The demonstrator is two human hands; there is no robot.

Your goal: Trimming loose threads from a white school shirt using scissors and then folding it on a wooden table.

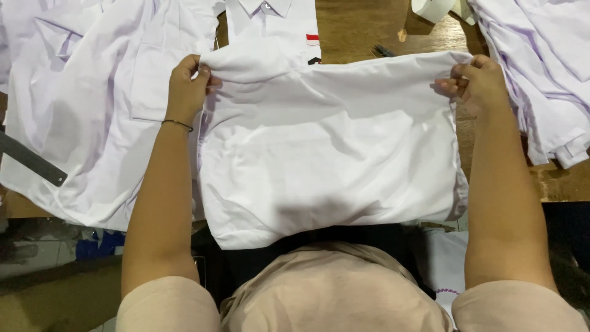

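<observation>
— Looking past your fingers, what lies around them?

— Beyond my left hand [187, 86] a spread white shirt with a chest pocket [92, 110] covers the table out to that side, and a dark flat strap [31, 161] crosses its near edge. Straight ahead of my knuckles sits a folded shirt with a buttoned collar [270, 18] and a small red and white patch. Outside my right hand [476, 83] is a heap of more white shirts [541, 74], one cuff hanging nearest my wrist. Nothing sits between my two hands but the cloth itself.

— And the piece you are working on?

— The folded white shirt [332, 154] stretches from one hand to the other and drops toward my body. My left fingers are closed on its far left corner, thumb under, fingers over. My right fingers pinch the far right corner, curled tight round the fold. A thin dark band [178, 125] circles my left wrist.

— What is under it all?

— A brown wooden table [362, 27], bare only ahead of my hands. Below its near edge the floor is dim, with something blue [95, 243] down by my left elbow.
</observation>
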